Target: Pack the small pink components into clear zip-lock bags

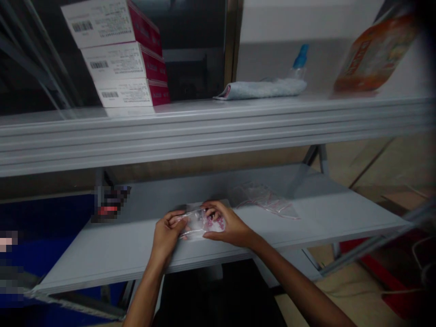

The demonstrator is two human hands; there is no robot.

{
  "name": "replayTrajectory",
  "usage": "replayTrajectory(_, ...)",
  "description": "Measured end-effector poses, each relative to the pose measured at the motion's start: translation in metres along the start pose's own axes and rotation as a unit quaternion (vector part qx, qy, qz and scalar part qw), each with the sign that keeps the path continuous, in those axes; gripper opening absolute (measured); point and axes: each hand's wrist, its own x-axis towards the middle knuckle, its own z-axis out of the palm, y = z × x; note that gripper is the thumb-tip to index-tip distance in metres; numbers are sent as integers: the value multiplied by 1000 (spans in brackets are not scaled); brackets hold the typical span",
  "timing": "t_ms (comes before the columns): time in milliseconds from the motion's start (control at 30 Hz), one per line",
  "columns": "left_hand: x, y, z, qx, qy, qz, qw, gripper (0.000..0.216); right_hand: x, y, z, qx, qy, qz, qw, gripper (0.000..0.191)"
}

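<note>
While spare bags (265, 200) lie near on the lower shelf (340, 213), the left hand (166, 231) and right hand (228, 225) each have a grip clamped on the clear bag (195, 223) between them, just above that shelf.

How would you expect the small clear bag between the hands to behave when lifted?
The clear bag is probably floppy: its thin film bends between the left hand and right hand. It seems light, since both hands merely pinch it. The glossy film may be slippery, and the pink pieces inside could shift.
</note>
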Motion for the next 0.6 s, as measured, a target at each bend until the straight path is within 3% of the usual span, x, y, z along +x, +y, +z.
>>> replayTrajectory(100,24,-5,-2,28,-22,19,999,41,16,15,-9,-103,-53,-30,993,69)
replayTrajectory(200,37,-7,1,50,-14,24,998,40,23,29,-12,-115,-72,-53,989,70)
replayTrajectory(333,46,-5,6,95,-10,30,995,37,22,43,-8,-58,-39,-38,997,60)
replayTrajectory(433,52,-1,10,129,-19,41,991,37,19,47,-5,-33,-27,-17,999,64)
replayTrajectory(600,58,7,13,155,-28,36,987,40,17,50,-3,-79,-15,-22,997,56)
